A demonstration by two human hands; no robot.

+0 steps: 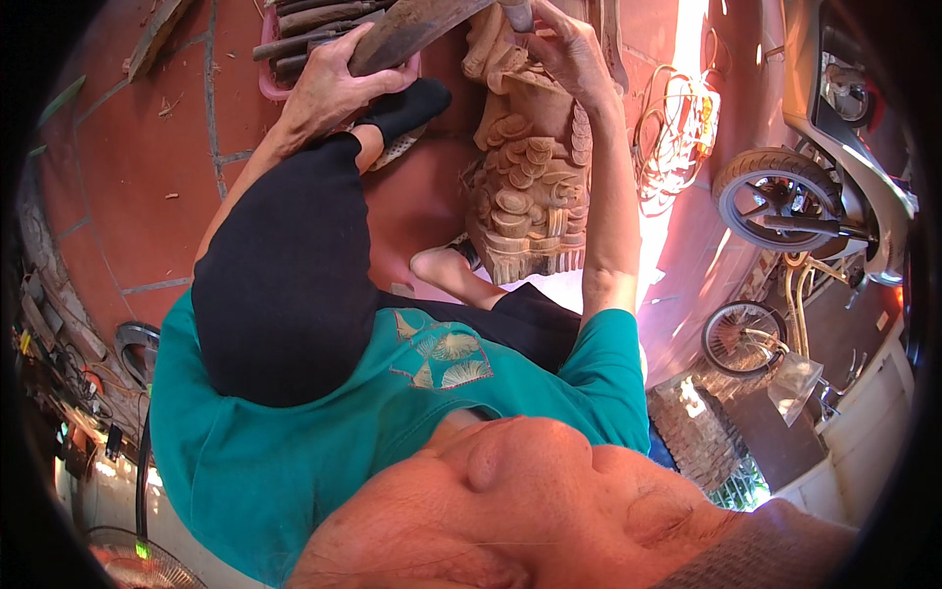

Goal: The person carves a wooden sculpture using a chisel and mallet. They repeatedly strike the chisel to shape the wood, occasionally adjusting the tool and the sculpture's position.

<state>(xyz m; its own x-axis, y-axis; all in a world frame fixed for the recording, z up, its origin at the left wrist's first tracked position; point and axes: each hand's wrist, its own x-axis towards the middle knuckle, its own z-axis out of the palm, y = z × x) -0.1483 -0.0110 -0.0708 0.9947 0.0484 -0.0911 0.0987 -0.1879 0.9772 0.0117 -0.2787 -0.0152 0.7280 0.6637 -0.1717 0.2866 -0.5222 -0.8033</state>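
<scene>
My left hand (339, 86) is closed around one end of a thick grey-brown wooden bar (422, 29), which slants up to the right and leaves the top edge of the view. At upper right, my right hand (569, 49) has its fingers bent round a short grey rod-like tool end (517, 15); its other end is cut off. Below these hands a carved wooden piece (530, 187), covered in scrolls and rounded cloud-like shapes, lies between my legs, with my right forearm along its right side.
A pink basket (270, 74) holds several dark-handled tools (304, 25) beyond my left hand. Coiled cable (677, 128) lies on the sunlit red tiles to the right. Farther right stand a motorbike wheel (775, 196) and a bicycle (746, 339). A wood offcut (157, 34) lies far left.
</scene>
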